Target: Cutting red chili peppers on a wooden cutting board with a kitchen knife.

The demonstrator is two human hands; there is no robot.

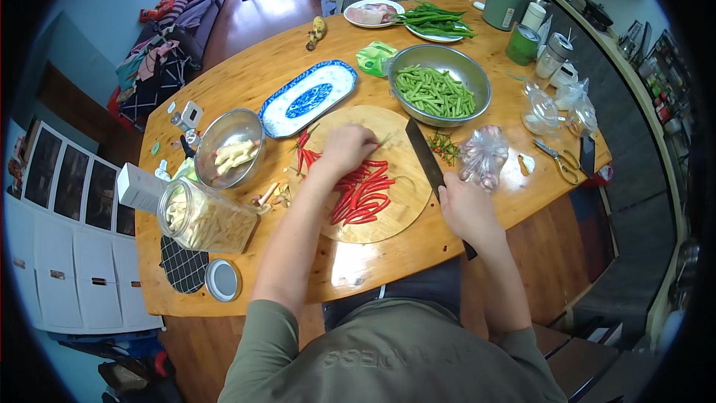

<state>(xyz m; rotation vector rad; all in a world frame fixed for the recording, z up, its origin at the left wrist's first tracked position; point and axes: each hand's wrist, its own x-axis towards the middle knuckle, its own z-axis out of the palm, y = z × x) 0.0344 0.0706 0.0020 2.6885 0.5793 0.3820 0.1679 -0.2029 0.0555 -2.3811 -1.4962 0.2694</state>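
My left hand (351, 148) is over the upper part of a round wooden cutting board (405, 179), its fingers bent down around the stem end of a red chili pepper; most of that pepper is hidden. Many red chili peppers (363, 196) lie on the board below and left of the hand, some with green stems. In my right hand (467, 207) is the handle of a kitchen knife with a long dark blade (425, 157), which lies along the board's right edge, pointing away from me.
Beyond the board stand a steel bowl of cut green beans (436, 89) and a blue-and-white platter (307, 98). Left are a bowl with ginger (232, 157) and an open jar (207, 218). Right lie small chilies (443, 148), a bag of garlic (485, 157) and scissors (559, 161).
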